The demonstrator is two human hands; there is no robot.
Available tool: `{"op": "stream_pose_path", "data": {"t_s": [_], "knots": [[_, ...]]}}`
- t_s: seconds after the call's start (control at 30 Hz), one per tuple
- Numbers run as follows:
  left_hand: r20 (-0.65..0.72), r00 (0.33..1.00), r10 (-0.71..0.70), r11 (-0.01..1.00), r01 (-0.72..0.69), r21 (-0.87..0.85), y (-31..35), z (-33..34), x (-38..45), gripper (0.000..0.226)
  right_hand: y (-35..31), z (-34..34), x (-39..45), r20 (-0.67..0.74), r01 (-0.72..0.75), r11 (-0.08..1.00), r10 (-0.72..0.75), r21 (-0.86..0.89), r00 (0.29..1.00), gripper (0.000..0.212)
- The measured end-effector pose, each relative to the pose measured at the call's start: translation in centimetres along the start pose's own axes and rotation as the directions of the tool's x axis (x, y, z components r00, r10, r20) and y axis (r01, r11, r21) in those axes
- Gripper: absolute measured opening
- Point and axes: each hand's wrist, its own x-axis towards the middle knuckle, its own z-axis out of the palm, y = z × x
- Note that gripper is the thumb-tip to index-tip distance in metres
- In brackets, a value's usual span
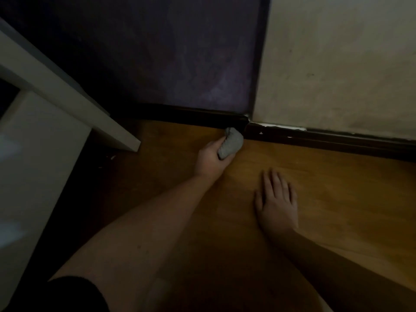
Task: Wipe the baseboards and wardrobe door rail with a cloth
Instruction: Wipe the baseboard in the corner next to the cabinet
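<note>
Cloth (230,144) — within left fingers (221,157)

Two bare forearms, no sleeves to the wrist, no watch or rings seen. Left hand (210,159) and right hand (277,202) bare, ungloved. Black short fabric sleeve edge (74,293) on left upper arm, bottom-left corner of view. Right arm in shadow; upper part out of view.

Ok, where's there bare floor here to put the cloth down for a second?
Bare wooden floor lies right of the flat right hand, below the dark baseboard. It is tight at the corner, where the left hand presses the grey cloth, and beside the white furniture.
</note>
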Motion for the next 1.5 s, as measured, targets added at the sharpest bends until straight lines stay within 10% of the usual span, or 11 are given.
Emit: {"op": "stream_pose_path", "data": {"t_s": [0.43,0.6,1.07,1.5], "knots": [[-0.453,0.829,-0.328,0.936,0.351,-0.036,-7.3,-9.6,2.3,0.053,-0.6,-1.3,0.3,0.108,-0.060,0.998,0.062,-0.023,0.992,0.059],[-0.552,0.792,-0.261,0.961,0.269,-0.069,-6.2,-10.1,5.1,0.064,-0.7,-1.2,0.2,0.075,-0.082,0.996,0.084,-0.026,0.994,0.058],[-0.426,0.768,-0.479,0.834,0.247,-0.493,-1.1,-3.0,4.9,0.062,-0.3,-0.2,0.4,0.043,-0.066,0.998,0.066,-0.010,0.997,0.057],[-0.285,0.921,-0.266,0.940,0.182,-0.288,5.0,2.7,1.8,0.061,0.0,0.4,0.3,-0.016,-0.052,0.999,0.052,0.003,0.998,0.056]]}}
